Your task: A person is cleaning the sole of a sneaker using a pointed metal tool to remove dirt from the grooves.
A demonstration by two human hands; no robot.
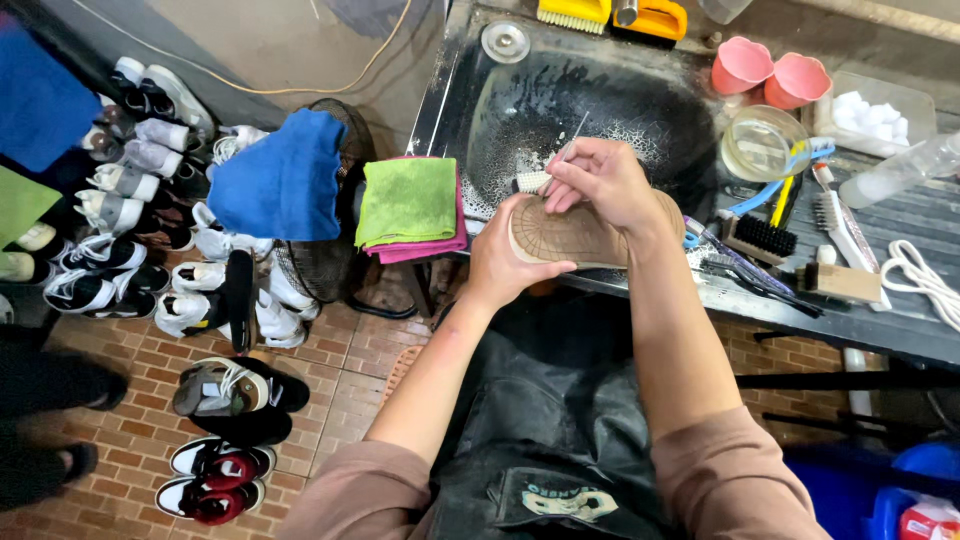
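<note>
At the far left we see rows of sneakers (140, 210) on the brick floor (330, 380), mostly white and grey, with a few darker pairs lower down. Just right of them a blue towel (283, 175) hangs over a standing fan (330, 270), and beside it a green cloth (408, 200) lies folded on a pink one at the edge of the black sink (560, 90), whose basin is wet and flecked with foam.

Over the sink's front rim we hold a shoe (575, 235) sole-up — a tan, patterned sole. Our left hand (505, 262) is wrapped around its heel end, the grip closed on the shoe. Our right hand (605, 180) pinches a small brush (545, 178) with pale bristles, the grip narrow around its thin handle, the bristles at the sole's upper edge.

Further right, on the dark desk (900, 330), stand two pink cups (770, 72); we cannot tell what is in them. Next comes a clear glass bowl (762, 143) with a blue-handled brush resting in it, then a clear plastic box (875, 115) holding white cotton-like pieces. Below these lie a black-bristled brush (765, 238), a white brush (835, 215) and — at the far edge — a coiled white lace (920, 280).
</note>
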